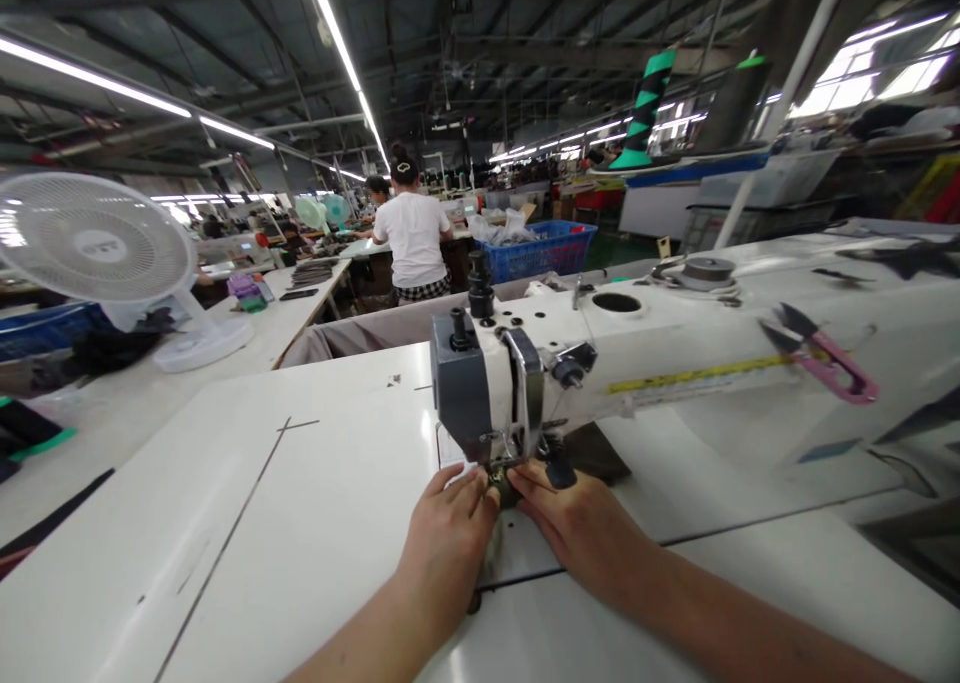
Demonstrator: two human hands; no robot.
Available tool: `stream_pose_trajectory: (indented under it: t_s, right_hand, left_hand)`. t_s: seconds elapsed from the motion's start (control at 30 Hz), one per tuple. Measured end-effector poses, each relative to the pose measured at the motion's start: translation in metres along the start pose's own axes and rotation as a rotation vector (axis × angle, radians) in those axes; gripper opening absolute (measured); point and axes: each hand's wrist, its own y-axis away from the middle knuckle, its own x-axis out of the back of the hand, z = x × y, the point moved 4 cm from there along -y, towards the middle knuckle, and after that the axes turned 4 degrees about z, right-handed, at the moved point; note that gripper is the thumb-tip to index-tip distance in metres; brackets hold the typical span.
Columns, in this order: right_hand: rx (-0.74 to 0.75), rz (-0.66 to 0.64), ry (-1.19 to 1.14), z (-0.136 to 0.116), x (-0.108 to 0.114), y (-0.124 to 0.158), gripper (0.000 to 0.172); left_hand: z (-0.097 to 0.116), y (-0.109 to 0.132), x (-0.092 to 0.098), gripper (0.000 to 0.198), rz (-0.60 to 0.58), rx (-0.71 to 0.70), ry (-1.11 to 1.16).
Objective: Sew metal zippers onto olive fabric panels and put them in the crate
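A white and grey sewing machine (461,383) stands in front of me. Under its needle area lies a dark olive piece of fabric (507,489), pinned between my fingers. My left hand (448,533) grips the fabric's left side with fingers bent together. From the right, my right hand (577,518) holds the same fabric, its fingertips close to the presser foot. A dark flat piece (598,451), perhaps part of that fabric, shows behind my right hand. The needle tip and most fingertips are hidden or too small to make out.
Pink-handled thread snips (832,363) and a yellow tape measure (697,371) are on the machine arm. A white fan (97,243) stands on the left table. Ahead are a blue basket (544,253) and a person in a white shirt (412,228). Thread cones (649,113) stand at upper right.
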Motion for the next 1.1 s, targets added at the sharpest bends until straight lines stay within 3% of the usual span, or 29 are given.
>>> stream_pose_trajectory:
  t_s: [0.57, 0.87, 1.0, 1.1]
  right_hand:
    - [-0.057, -0.03, -0.016, 0.006, -0.008, 0.002, 0.024]
    - [-0.092, -0.033, 0.002, 0.007, -0.018, 0.001, 0.022]
    - [-0.077, -0.013, 0.287, 0.03, 0.006, 0.003, 0.014]
    - [-0.107, -0.036, 0.571, 0.044, 0.029, 0.018, 0.003]
  left_hand:
    - [-0.006, 0.003, -0.011, 0.016, -0.028, 0.07, 0.066]
    - [-0.012, 0.003, -0.017, 0.012, 0.028, 0.086, 0.053]
    - [-0.007, -0.001, -0.001, 0.01, 0.0, 0.124, 0.006]
    - [0.016, -0.004, 0.014, 0.009, -0.059, 0.092, -0.004]
